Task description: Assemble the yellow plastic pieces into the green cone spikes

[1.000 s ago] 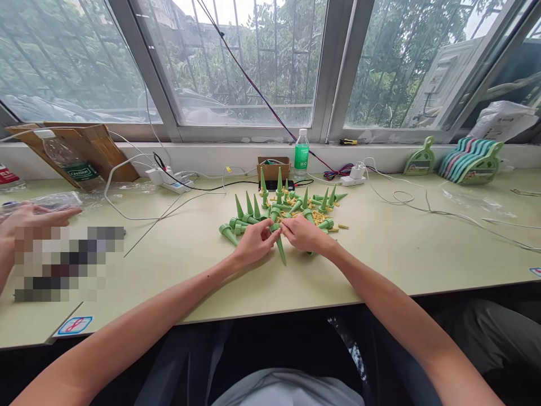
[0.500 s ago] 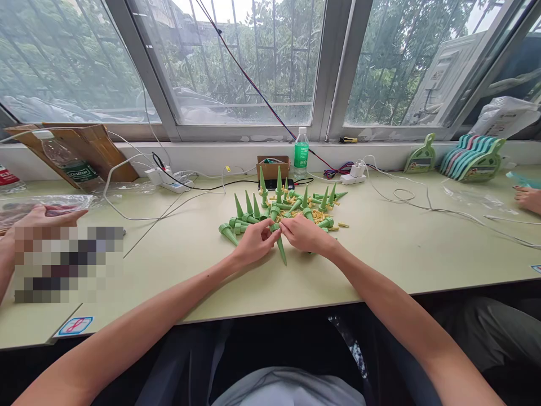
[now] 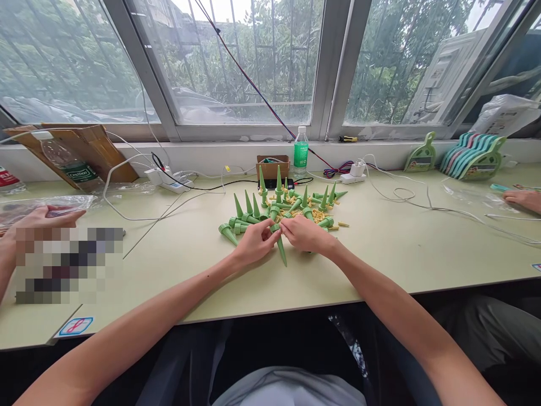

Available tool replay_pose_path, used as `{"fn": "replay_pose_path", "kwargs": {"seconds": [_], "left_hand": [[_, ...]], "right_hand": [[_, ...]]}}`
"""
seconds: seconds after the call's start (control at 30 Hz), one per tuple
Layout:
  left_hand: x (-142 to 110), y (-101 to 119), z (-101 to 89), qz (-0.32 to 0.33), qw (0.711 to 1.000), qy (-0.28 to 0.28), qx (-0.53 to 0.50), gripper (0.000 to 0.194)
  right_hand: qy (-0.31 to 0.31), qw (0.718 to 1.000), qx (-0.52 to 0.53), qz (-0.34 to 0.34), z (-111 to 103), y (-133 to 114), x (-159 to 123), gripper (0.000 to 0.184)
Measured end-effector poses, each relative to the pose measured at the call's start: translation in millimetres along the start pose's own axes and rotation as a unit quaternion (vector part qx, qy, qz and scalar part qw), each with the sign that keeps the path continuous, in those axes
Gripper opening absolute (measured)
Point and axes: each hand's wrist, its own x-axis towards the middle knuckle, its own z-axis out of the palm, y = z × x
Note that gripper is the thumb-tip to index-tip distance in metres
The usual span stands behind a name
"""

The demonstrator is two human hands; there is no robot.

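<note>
My left hand [image 3: 256, 241] is closed around the ribbed collar of a green plastic spike [image 3: 282, 251], whose tip points down toward me. Against that collar, my right hand [image 3: 302, 232] has its fingers pinched together; whatever they grip is too small and hidden to make out. Just beyond both hands lies a pile of similar green spikes [image 3: 247, 210], some standing tip up and others on their sides. Small yellow pieces [image 3: 333, 219] are scattered among them.
Behind the pile stand a small cardboard box [image 3: 273, 167] and a green-labelled bottle [image 3: 301, 152]. White cables [image 3: 418, 195] cross the table on both sides. At left, a co-worker's hand [image 3: 46, 217] holds clear plastic; another person's hand [image 3: 524, 199] rests at far right.
My hands and the green spike stay almost where they were. At far right, the other person's hand has moved further in over the table, with a turquoise item beside it.
</note>
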Motion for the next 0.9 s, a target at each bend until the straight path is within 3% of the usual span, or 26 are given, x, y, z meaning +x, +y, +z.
{"fn": "replay_pose_path", "kwargs": {"seconds": [0.7,0.9], "left_hand": [[0.1,4.9,-0.2,0.004,1.0,0.021,-0.021,0.027],[0.7,0.4,0.1,0.007,1.0,-0.009,0.019,0.026]], "right_hand": [[-0.013,1.0,-0.004,0.0,-0.7,-0.3,0.4,0.029],[-0.026,1.0,-0.005,-0.001,-1.4,0.0,0.0,0.03]]}}
